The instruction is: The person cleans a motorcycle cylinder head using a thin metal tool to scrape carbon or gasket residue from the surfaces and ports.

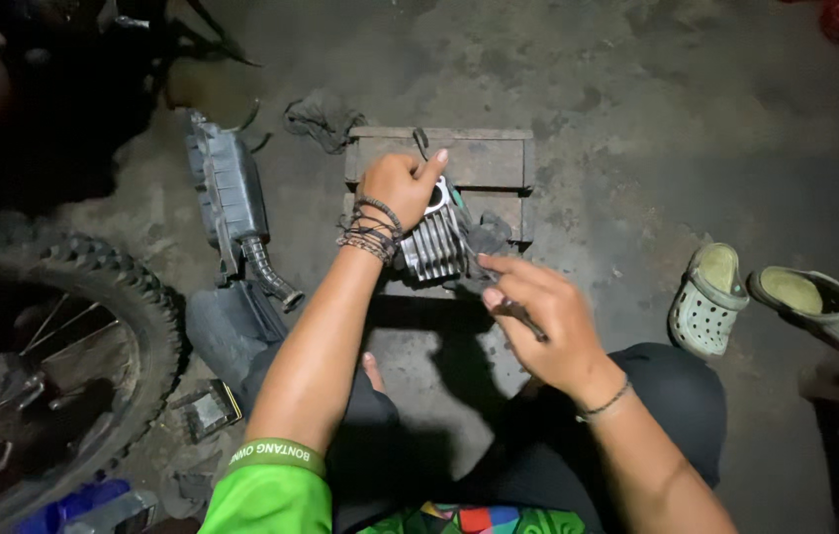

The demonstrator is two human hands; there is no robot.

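**Desk:** What do the hands hold?

**Photographer:** The left hand (402, 186) lies on top of a finned metal cylinder (434, 242), fingers curled over its far rim, gripping it. The right hand (543, 321) is closed around a thin dark tool (518, 314), pinched between thumb and fingers, its tip at the cylinder's near right side, by a dark rag (487, 237)

**Desk:** Where does the cylinder sit?

**Photographer:** On a low wooden block (484, 158) on the concrete floor (637, 119), at centre frame, just beyond the person's knees

**Desk:** What surrounds it?

**Photographer:** At left, a knobby motorcycle wheel (133, 316); between it and the block, a grey airbox (227, 193) with a ribbed hose (266, 269). A crumpled cloth (319, 119) lies just beyond the block to the left. At right, well apart from the hands, a pair of pale clogs (766, 297)

**Desk:** Anything on the arms?

**Photographer:** Cord bracelets (370, 232) stacked on the left wrist, a green sleeve (266, 489) nearest the camera, a thin band (605, 400) on the right wrist
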